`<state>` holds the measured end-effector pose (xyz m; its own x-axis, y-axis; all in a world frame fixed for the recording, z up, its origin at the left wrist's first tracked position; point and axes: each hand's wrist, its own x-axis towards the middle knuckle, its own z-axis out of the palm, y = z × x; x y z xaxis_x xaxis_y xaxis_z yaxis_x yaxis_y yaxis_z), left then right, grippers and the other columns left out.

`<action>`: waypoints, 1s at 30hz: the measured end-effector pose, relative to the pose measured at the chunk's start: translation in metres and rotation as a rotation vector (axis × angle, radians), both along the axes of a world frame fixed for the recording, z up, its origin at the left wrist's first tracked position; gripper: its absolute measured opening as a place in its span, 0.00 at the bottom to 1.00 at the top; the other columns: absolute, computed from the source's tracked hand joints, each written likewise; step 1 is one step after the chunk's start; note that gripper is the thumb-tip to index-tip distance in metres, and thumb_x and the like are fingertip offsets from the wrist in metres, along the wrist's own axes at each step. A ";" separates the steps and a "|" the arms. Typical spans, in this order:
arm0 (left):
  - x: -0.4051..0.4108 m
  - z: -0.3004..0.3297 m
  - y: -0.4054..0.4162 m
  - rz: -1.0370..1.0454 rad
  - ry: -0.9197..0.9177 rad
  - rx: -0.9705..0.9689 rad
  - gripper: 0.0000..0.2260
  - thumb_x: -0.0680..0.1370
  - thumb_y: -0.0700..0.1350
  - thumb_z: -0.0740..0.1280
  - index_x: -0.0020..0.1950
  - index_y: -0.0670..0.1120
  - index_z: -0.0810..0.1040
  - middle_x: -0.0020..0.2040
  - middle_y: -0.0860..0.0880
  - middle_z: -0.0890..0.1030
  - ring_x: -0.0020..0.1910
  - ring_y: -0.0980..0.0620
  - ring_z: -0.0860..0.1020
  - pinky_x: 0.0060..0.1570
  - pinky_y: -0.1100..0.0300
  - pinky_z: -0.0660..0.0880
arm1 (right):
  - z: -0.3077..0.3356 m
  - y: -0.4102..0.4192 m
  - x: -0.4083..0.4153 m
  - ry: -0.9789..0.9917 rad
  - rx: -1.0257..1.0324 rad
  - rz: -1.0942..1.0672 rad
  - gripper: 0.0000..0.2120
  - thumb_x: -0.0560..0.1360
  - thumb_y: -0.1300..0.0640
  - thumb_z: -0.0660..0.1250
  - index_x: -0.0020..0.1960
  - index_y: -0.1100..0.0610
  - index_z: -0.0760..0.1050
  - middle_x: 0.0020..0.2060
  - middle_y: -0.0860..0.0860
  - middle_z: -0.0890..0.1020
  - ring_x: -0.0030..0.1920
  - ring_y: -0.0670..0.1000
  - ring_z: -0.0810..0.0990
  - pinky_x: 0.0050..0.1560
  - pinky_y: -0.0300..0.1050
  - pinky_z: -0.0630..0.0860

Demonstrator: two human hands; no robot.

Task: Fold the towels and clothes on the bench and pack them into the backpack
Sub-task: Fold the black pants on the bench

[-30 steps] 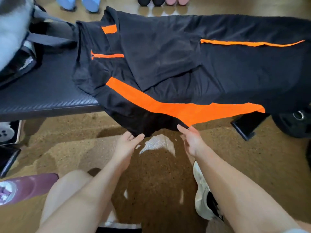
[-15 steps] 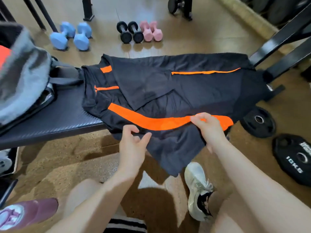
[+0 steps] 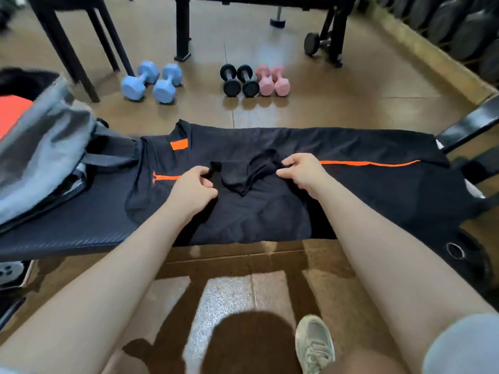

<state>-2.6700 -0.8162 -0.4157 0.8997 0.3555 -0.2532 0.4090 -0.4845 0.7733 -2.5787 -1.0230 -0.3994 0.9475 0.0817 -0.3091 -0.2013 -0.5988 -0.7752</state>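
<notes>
A black garment with orange stripes (image 3: 351, 182) lies spread along the dark padded bench (image 3: 67, 225). Its near edge is folded up over the middle, hiding the wide orange band. My left hand (image 3: 193, 188) pinches one corner of that folded flap, and my right hand (image 3: 302, 171) pinches the other corner. The flap sags in a small bunch between them. A grey backpack (image 3: 46, 147) lies on the bench's left end, with something orange showing at its far side.
On the floor beyond the bench stand blue dumbbells (image 3: 151, 82), black dumbbells (image 3: 240, 81) and pink dumbbells (image 3: 272, 81). A black weight plate (image 3: 459, 252) leans at the right. Black rack legs stand further back. My shoe (image 3: 314, 344) is on the floor below.
Both hands lifted the garment's hanging lower edge from below the bench and folded it up onto the middle. The wide orange band is now covered. The view tilted up and back.
</notes>
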 end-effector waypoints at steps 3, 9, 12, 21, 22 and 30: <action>0.013 -0.005 -0.005 0.036 -0.023 0.236 0.15 0.75 0.49 0.67 0.59 0.43 0.75 0.52 0.45 0.79 0.56 0.44 0.75 0.50 0.57 0.69 | -0.017 -0.004 0.013 -0.158 -0.071 0.003 0.06 0.69 0.55 0.73 0.42 0.57 0.78 0.38 0.48 0.78 0.42 0.49 0.76 0.45 0.43 0.72; 0.029 0.009 0.005 0.219 -0.198 0.341 0.17 0.77 0.45 0.59 0.29 0.43 0.63 0.29 0.48 0.68 0.36 0.45 0.68 0.31 0.55 0.58 | -0.008 -0.004 0.036 -0.220 0.173 -0.020 0.16 0.72 0.58 0.67 0.32 0.53 0.62 0.27 0.47 0.62 0.27 0.47 0.60 0.26 0.39 0.57; 0.038 0.004 0.019 0.322 -0.173 0.273 0.15 0.76 0.45 0.58 0.31 0.41 0.69 0.29 0.47 0.76 0.35 0.45 0.75 0.35 0.55 0.69 | -0.005 0.006 0.047 -0.255 0.189 -0.079 0.10 0.74 0.59 0.65 0.36 0.55 0.66 0.28 0.50 0.68 0.22 0.47 0.70 0.27 0.43 0.66; 0.012 0.002 -0.073 -0.214 -0.334 0.620 0.11 0.75 0.44 0.65 0.56 0.43 0.73 0.53 0.42 0.74 0.53 0.40 0.72 0.50 0.48 0.69 | -0.017 -0.057 -0.041 -0.630 -0.259 0.110 0.09 0.73 0.57 0.69 0.52 0.59 0.75 0.51 0.53 0.74 0.44 0.52 0.76 0.45 0.42 0.69; 0.012 -0.002 -0.088 -0.341 -0.347 0.612 0.08 0.76 0.44 0.64 0.53 0.43 0.75 0.52 0.42 0.74 0.52 0.40 0.73 0.48 0.48 0.69 | -0.022 -0.068 -0.055 -0.622 -0.330 0.107 0.09 0.73 0.56 0.69 0.50 0.58 0.75 0.49 0.54 0.74 0.44 0.53 0.76 0.43 0.43 0.70; 0.047 -0.030 -0.148 -0.557 -0.245 0.696 0.26 0.78 0.58 0.57 0.69 0.42 0.66 0.70 0.42 0.67 0.69 0.42 0.63 0.68 0.48 0.58 | -0.046 -0.126 -0.092 -0.628 -0.797 -0.018 0.12 0.71 0.53 0.68 0.50 0.60 0.75 0.43 0.58 0.77 0.41 0.62 0.77 0.37 0.51 0.73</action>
<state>-2.6229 -0.9643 -0.4457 0.9867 -0.1444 0.0752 -0.1595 -0.9502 0.2678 -2.6705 -1.1489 -0.4453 0.9564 0.0533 0.2871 0.0911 -0.9886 -0.1201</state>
